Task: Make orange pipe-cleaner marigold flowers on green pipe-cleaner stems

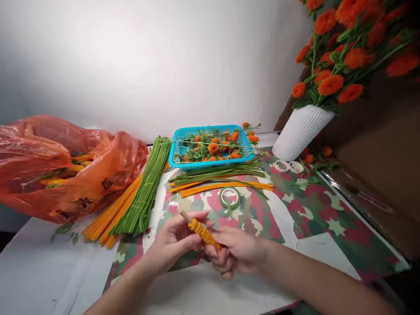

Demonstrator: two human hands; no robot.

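An orange pipe cleaner (201, 230) is coiled tightly around a thin stick (185, 215), whose bare tip pokes out at the upper left. My right hand (239, 248) is closed around the lower end of the coil, thumb on top. Curled about the upper part is my left hand (172, 238), its thumb in front and its fingers partly behind the coil. Just beyond the hands lies a roll of green tape (225, 205). Loose green pipe cleaners (210, 174) and orange pipe cleaners (226, 188) lie behind the tape.
A blue basket (179, 165) holds orange flowers. Left are a green pipe cleaner bundle (144, 192), orange ones (113, 212) and an orange plastic bag (88, 188). A white vase (300, 131) of flowers stands right, near two white tape rolls (296, 167). White paper (203, 293) lies in front.
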